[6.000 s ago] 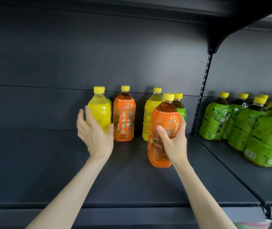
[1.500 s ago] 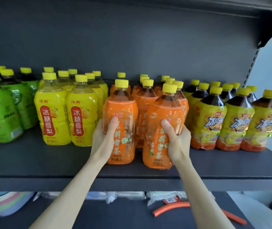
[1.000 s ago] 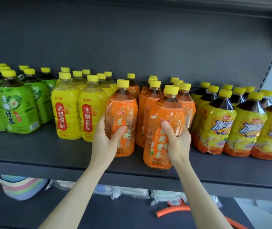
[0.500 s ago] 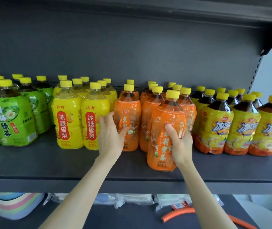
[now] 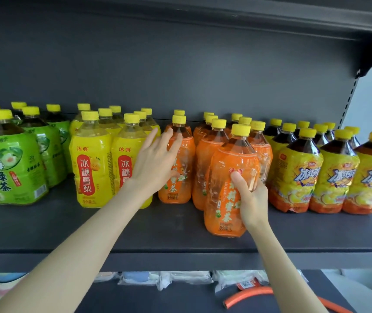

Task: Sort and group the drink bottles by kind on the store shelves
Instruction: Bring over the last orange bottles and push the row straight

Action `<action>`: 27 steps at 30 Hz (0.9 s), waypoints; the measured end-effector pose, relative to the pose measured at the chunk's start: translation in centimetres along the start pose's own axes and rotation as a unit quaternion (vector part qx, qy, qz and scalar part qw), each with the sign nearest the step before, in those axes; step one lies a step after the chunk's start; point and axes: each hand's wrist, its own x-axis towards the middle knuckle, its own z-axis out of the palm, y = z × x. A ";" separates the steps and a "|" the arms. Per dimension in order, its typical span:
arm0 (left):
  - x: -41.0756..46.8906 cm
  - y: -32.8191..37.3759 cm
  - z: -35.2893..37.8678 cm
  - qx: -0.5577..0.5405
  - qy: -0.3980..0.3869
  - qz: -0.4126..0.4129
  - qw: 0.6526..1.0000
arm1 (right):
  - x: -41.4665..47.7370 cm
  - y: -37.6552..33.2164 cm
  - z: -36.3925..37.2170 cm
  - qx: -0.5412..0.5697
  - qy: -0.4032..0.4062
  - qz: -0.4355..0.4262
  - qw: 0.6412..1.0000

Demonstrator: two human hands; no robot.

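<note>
Yellow-capped bottles stand in groups on a dark shelf [image 5: 45,227]. In the middle is a cluster of orange bottles. My right hand [image 5: 251,199] grips one orange bottle [image 5: 227,168] by its lower right side; it stands at the front of the cluster, slightly tilted. My left hand [image 5: 155,163] lies flat with its fingers spread against another orange bottle [image 5: 178,190], which stands on the shelf at the cluster's left edge, next to the yellow bottles.
Green tea bottles [image 5: 4,168] fill the left end, yellow pear-drink bottles [image 5: 90,163] come after them, and dark iced-tea bottles [image 5: 297,177] stand on the right. Below the shelf lie wrapped packages [image 5: 180,277] and an orange hose [image 5: 248,294].
My left hand set its orange bottle back beside the yellow ones and opened its grip to flat fingers. My right hand still holds its bottle at the front.
</note>
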 end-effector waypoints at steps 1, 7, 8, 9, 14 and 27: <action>0.4 0.0 0.2 0.021 -0.007 0.002 1.000 | 0.0 0.1 0.0 -0.001 0.000 0.002 1.000; 2.7 -0.1 0.8 0.099 -0.055 0.014 0.993 | 0.2 0.3 -0.1 -0.006 -0.001 0.007 1.000; 2.9 -0.1 0.8 0.102 -0.060 0.017 0.993 | 0.2 0.4 -0.1 -0.007 -0.002 0.006 1.000; 3.1 -0.1 0.8 0.103 -0.063 0.020 0.992 | 0.2 0.5 -0.1 -0.007 -0.002 0.006 1.000; 3.7 -0.1 1.1 0.117 -0.080 0.022 0.990 | 0.2 0.4 0.0 -0.003 -0.002 0.006 1.000; 2.7 0.1 0.5 -0.043 -0.038 -0.019 0.998 | -0.4 -0.1 0.1 0.000 0.004 0.001 1.000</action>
